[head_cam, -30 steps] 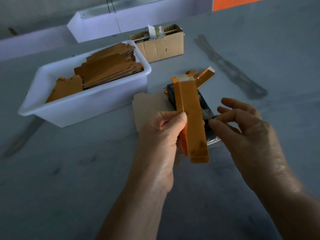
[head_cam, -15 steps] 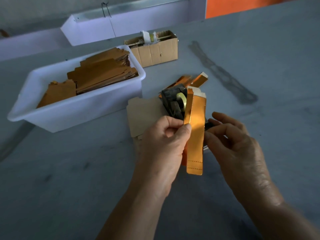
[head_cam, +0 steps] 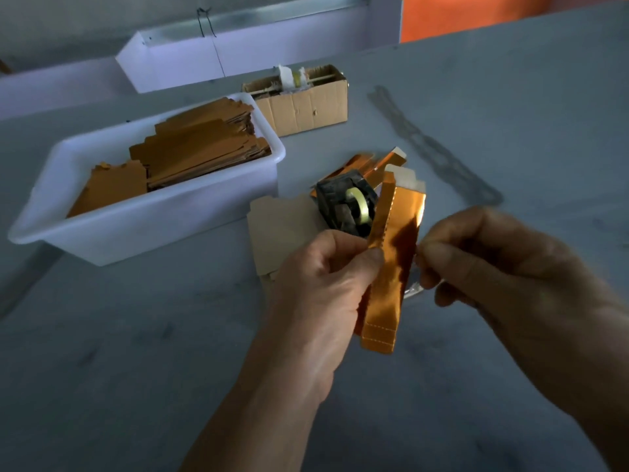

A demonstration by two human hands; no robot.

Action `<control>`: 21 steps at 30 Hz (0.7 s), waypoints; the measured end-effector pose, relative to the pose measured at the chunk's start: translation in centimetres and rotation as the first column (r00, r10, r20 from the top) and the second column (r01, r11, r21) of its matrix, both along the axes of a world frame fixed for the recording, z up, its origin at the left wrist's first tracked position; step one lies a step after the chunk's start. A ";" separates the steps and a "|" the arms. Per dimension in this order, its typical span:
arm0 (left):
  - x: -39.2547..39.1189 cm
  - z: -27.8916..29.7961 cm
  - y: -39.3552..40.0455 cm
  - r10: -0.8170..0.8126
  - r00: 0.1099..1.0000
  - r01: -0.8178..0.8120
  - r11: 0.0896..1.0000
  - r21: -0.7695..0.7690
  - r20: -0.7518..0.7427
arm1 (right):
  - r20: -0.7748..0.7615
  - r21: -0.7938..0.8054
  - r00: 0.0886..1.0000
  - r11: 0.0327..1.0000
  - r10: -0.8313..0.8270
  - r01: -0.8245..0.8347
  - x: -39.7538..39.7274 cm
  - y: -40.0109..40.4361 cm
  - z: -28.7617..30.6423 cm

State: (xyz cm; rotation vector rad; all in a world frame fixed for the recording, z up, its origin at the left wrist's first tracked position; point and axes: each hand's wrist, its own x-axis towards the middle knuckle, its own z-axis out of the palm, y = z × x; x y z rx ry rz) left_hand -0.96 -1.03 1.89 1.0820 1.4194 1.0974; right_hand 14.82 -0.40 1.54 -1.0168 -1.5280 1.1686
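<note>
A long, narrow box blank of shiny orange foil card (head_cam: 394, 267) stands nearly upright in the middle of the head view, its white-backed flaps at the top. My left hand (head_cam: 323, 277) pinches its left edge between thumb and forefinger. My right hand (head_cam: 486, 267) is at its right edge with fingers curled, the fingertips touching the card. Just behind the card sits a black tape dispenser (head_cam: 343, 206) with a roll of clear tape. More orange blanks (head_cam: 371, 165) lie behind the dispenser.
A white plastic tub (head_cam: 143, 226) at the left holds a stack of flat brown-orange blanks. Behind it is an open cardboard box (head_cam: 303, 107). A flat brown card (head_cam: 282, 219) lies beside the dispenser. A dark streak (head_cam: 432, 151) marks the grey table at the right.
The orange card has turned so its wide shiny face shows, and it sits lower against the dispenser. My right hand has closed in from a spread position to the card's right edge.
</note>
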 end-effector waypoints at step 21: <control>-1.4 0.7 0.5 -0.054 0.980 0.070 0.994 -0.079 0.192 | 0.224 -0.020 0.974 1.000 0.024 -0.020 -2.1 2.3 0.1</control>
